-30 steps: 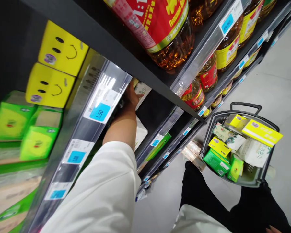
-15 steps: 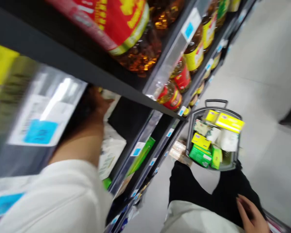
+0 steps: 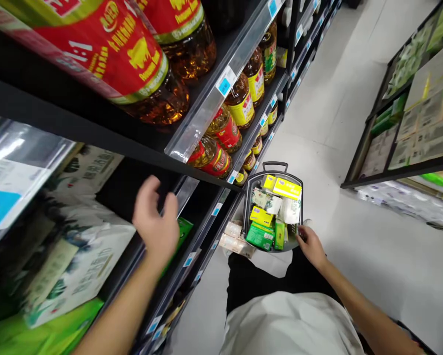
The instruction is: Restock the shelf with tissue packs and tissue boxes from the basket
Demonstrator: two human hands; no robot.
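The basket [image 3: 247, 204] is in front of the person's black trousers [image 3: 256, 273], its dark handle [image 3: 275, 163] at the far end. Inside lie yellow packs [image 3: 287, 188], a white pack [image 3: 290, 211], a floral pack [image 3: 266, 201] and green packs [image 3: 260, 236], crowded together (two of the yellow ones sit side by side at the far end). The right hand [image 3: 312, 246] is at the basket's near right side, its fingers bent inward; whether they pinch the rim or merely rest by it, one cannot tell.

To the left of the basket, pink-and-white packs [image 3: 237, 242] lie just beside it. Farther left, the left hand [image 3: 157, 222] hangs in front of a dark shelf [image 3: 127, 185], holding nothing, its thumb and fingers apart and loosely curved, slightly blurred. Deeper on that side lie white tissue packs [image 3: 92, 266] with leaf prints, next to a bright green pack [image 3: 64, 328].

Above the hand's shelf stand large oil bottles [image 3: 121, 54] with red labels, and beyond them smaller bottles [image 3: 239, 106] line another shelf. Across the pale floor [image 3: 317, 143], a black rack [image 3: 406, 118] holds more packages.
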